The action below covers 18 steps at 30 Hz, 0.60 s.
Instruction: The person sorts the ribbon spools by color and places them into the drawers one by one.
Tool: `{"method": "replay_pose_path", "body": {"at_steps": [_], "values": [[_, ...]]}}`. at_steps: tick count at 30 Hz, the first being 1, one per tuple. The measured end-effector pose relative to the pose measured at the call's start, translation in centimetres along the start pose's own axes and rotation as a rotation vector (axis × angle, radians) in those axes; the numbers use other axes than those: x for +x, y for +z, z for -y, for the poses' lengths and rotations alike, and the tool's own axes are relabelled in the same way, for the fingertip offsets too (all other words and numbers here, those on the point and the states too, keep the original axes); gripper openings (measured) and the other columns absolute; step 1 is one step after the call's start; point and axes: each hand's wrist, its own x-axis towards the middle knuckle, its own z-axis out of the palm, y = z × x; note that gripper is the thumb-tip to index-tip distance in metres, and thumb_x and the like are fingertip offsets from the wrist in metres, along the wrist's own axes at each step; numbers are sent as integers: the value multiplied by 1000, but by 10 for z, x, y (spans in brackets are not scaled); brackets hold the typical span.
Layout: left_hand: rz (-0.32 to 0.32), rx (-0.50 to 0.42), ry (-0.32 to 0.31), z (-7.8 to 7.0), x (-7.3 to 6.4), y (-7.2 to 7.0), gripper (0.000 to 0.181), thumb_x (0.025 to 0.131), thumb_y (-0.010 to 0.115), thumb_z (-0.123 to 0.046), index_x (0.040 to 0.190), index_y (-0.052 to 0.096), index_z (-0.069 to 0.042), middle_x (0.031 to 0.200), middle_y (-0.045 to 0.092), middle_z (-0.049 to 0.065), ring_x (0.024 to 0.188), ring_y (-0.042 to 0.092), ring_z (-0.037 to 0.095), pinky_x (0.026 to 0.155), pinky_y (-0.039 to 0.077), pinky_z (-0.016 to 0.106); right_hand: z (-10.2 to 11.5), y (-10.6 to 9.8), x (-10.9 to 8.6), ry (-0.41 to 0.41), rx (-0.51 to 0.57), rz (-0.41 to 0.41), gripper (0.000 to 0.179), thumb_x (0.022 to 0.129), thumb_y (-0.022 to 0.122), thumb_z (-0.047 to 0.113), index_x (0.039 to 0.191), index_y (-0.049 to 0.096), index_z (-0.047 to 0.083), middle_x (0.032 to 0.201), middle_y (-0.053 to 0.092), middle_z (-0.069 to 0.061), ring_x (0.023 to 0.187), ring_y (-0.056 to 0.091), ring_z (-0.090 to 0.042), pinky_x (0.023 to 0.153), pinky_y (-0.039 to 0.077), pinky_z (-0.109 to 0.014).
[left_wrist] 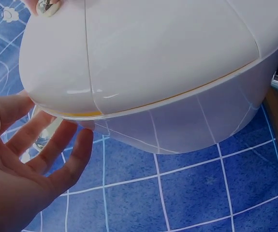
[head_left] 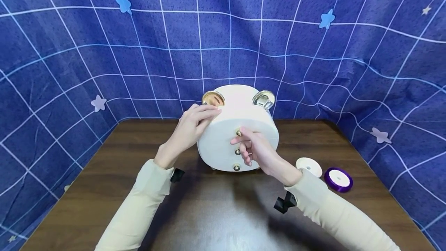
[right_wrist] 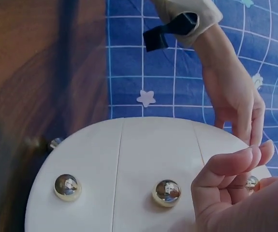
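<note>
A white rounded box (head_left: 216, 146) with drawer seams stands near the back of the table. Three round gold knobs run down its front: a top knob (left_wrist: 47, 7), a middle knob (right_wrist: 167, 193) and a bottom knob (right_wrist: 67, 187). My right hand (head_left: 260, 149) pinches the top knob between thumb and index finger, the other fingers curled beside it. Against the box's upper left edge rests my left hand (head_left: 193, 125), its fingers loosely extended along the rim. Shiny gold round pieces (head_left: 263, 98) stick up at both upper corners, the left one partly behind my left hand.
To the right of the box lie a white round disc (head_left: 308, 165), partly covered by my right sleeve, and a roll of purple ribbon (head_left: 338, 179) with a white centre. Behind the brown wooden table (head_left: 115, 165) hangs a blue cloth (head_left: 139, 61) with grid lines and stars.
</note>
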Motion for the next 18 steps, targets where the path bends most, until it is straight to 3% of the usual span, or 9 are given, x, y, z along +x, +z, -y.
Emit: {"method": "replay_pose_path", "body": {"at_steps": [5, 9, 14, 18], "values": [[-12, -2, 13, 0, -1, 1, 24, 94, 60, -11, 114, 73, -13, 118, 70, 7, 84, 54, 22, 71, 42, 33, -17, -1, -4, 40, -116, -20, 58, 97, 44, 56, 93, 65, 2, 46, 46, 6, 39, 38, -8, 40, 32, -22], [-18, 1, 19, 0, -1, 1, 24, 94, 59, -10, 113, 73, -13, 118, 70, 7, 84, 55, 22, 71, 42, 33, -37, -1, -4, 121, -174, 11, 55, 93, 51, 53, 93, 64, -1, 45, 44, 7, 38, 35, -5, 38, 27, -20], [-17, 0, 11, 0, -1, 0, 23, 94, 59, -11, 113, 73, -13, 117, 70, 7, 83, 54, 22, 70, 42, 33, -50, -4, 7, 210, -52, -4, 50, 93, 50, 51, 97, 62, 3, 48, 44, 8, 40, 35, -5, 40, 26, -21], [-11, 2, 3, -1, 0, -1, 24, 94, 59, -12, 114, 73, -13, 118, 70, 7, 84, 54, 22, 70, 42, 32, -51, -2, 11, 203, 29, -4, 42, 94, 48, 44, 93, 63, 4, 48, 44, 8, 41, 35, -7, 42, 27, -23]]}}
